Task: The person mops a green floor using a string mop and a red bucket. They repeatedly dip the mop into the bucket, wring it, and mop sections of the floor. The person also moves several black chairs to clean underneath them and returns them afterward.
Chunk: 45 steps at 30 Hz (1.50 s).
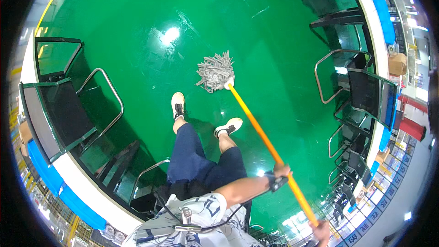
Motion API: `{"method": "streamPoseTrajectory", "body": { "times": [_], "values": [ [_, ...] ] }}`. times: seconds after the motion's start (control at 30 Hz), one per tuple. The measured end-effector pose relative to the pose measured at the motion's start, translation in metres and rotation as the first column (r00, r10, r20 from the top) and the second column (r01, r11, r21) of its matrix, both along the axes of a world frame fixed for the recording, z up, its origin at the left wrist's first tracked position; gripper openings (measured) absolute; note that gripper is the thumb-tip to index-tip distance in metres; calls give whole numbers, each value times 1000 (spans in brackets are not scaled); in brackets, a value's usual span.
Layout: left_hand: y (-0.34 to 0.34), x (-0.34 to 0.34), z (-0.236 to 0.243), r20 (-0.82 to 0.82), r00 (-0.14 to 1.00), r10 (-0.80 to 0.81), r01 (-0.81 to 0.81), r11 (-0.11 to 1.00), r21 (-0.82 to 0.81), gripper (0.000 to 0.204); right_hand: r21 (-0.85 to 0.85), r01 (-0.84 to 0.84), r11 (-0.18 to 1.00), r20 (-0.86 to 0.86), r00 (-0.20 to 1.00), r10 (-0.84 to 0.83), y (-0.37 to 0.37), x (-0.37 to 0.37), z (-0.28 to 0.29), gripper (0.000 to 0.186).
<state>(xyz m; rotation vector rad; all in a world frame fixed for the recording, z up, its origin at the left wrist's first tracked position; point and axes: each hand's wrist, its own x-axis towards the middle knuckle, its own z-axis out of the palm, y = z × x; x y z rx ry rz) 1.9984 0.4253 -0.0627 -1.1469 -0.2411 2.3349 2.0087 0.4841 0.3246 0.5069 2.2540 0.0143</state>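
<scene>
A mop with a shaggy grey head (215, 73) lies on the green floor, just ahead of my feet. Its long orange-yellow handle (254, 121) slants down to the right toward me. My left hand (282, 171) is closed around the handle partway down, with a dark device strapped at the wrist (277, 182). My right hand (320, 231) grips the handle lower, near the bottom edge of the view, and is slightly blurred.
Black mesh chairs with chrome frames (64, 114) line long white-edged tables (98, 190) on both sides, with more chairs (368, 98) at the right. Blue items and cardboard boxes (395, 64) sit along the tables. The glossy green floor (137, 64) runs between them.
</scene>
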Motion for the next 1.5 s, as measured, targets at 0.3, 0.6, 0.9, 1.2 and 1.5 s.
{"method": "streamPoseTrajectory", "body": {
  "times": [0.3, 0.6, 0.9, 1.2, 1.5],
  "values": [
    [-327, -171, -60, -32, 995, 91, -96, 880, -465, 20, -37, -446, 894, -89, 893, 441, -294, -107, -83, 43],
    [-670, -122, -181, 123, 992, 5, 119, 225, -967, 32, -514, -597, 616, -264, 793, 548, -490, -42, -297, 39],
    [-351, -17, -182, 365, 929, 55, 366, -16, -930, 43, -648, -302, 699, -112, 946, 305, -150, -2, -294, 36],
    [175, 214, -29, 745, 446, -496, 867, 444, -224, 37, -169, 348, 922, 207, 927, -312, 218, 203, -63, 38],
    [-1, 191, -2, 643, 430, -634, 807, -49, -588, 34, -61, 880, 470, 712, 369, -597, 109, 209, -87, 42]
  ]
}}
